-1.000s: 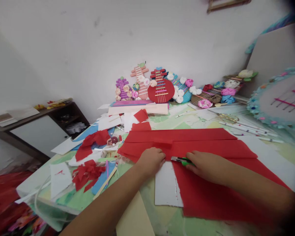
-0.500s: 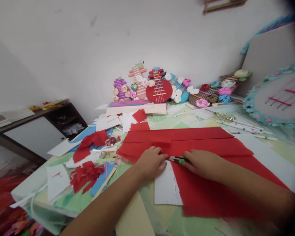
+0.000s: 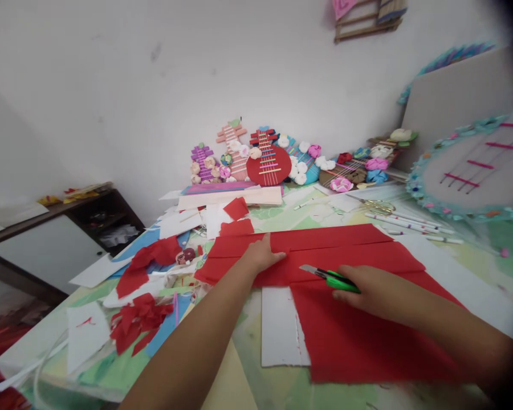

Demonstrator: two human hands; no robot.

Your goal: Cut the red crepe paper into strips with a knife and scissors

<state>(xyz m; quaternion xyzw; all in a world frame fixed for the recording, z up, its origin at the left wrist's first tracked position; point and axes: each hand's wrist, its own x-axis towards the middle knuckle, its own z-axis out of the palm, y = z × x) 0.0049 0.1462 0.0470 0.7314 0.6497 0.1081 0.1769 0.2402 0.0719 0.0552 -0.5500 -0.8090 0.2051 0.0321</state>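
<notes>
Your left hand (image 3: 260, 254) rests on the red sheet (image 3: 359, 336), forefinger pointing to the far side and thumb out to the right; its grip is open and has hold of nothing. Your right hand (image 3: 365, 286) has its grip closed around the green handle of a knife (image 3: 341, 281), the blade pointing left above the sheet; you cannot tell whether its tip touches. The sheet lies folded across the middle and right of the worktop (image 3: 288, 390). A white board (image 3: 279, 327) shows at its near left edge, with red scraps (image 3: 139, 322) farther left and scissors (image 3: 378, 206) at the far right.
</notes>
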